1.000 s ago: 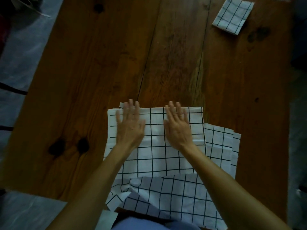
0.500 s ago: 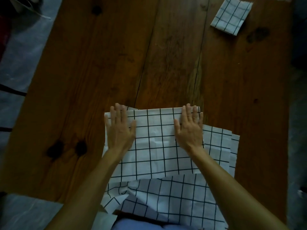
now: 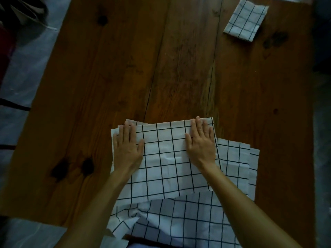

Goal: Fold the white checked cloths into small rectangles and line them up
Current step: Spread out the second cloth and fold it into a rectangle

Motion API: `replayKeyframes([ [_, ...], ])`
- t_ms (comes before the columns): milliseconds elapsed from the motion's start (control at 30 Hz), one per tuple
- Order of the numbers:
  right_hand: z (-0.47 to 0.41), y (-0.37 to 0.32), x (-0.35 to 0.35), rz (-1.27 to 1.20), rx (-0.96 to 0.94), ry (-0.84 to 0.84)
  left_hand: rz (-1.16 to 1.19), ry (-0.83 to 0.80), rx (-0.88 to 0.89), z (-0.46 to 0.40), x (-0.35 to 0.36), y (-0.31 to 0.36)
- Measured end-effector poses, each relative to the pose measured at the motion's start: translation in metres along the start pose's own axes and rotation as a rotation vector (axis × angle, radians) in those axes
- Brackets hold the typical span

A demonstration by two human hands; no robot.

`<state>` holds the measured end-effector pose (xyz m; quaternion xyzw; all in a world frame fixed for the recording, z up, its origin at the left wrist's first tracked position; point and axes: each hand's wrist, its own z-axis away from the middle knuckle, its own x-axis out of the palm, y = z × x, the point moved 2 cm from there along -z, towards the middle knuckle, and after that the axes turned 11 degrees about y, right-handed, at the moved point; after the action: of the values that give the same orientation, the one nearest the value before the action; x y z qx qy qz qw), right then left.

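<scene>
A white checked cloth [image 3: 166,158], folded over once, lies flat at the near middle of the wooden table [image 3: 125,77]. My left hand [image 3: 127,145] presses flat on its left edge, fingers straight. My right hand [image 3: 201,142] presses flat near its far right corner. More white checked cloths lie under it: one pile [image 3: 236,161] sticks out to the right and a rumpled one [image 3: 179,221] hangs over the near table edge. A small folded checked rectangle [image 3: 246,19] sits at the far right of the table.
Bare brown planks stretch across the far and left parts of the table, with dark knots [image 3: 71,167] at the near left. Grey floor [image 3: 21,77] shows on the left, with dark objects [image 3: 19,9] in the top left corner.
Both hands slid apart along the folded cloth, from its middle out to its left and right edges, smoothing it flat. The cloth stayed in place.
</scene>
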<state>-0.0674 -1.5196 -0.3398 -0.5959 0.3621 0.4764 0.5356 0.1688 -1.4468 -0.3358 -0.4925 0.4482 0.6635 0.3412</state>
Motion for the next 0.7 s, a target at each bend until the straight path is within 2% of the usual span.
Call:
replayKeyframes([
  [67,-0.001,-0.008,0.0,-0.013,0.021,0.018,0.002,0.044,0.009,-0.002,-0.002,0.012],
  [133,-0.003,-0.017,-0.001,-0.028,-0.003,0.059,0.018,0.08,0.09,-0.006,-0.003,0.029],
  [267,-0.011,-0.04,0.0,-0.108,-0.173,0.095,0.037,0.115,0.218,-0.022,0.002,0.056],
  [500,-0.022,-0.051,0.001,-0.167,-0.206,0.127,0.191,0.209,0.172,-0.035,0.002,0.068],
  [700,-0.027,-0.057,-0.011,-0.189,-0.254,0.142,0.27,0.242,0.262,-0.037,-0.02,0.068],
])
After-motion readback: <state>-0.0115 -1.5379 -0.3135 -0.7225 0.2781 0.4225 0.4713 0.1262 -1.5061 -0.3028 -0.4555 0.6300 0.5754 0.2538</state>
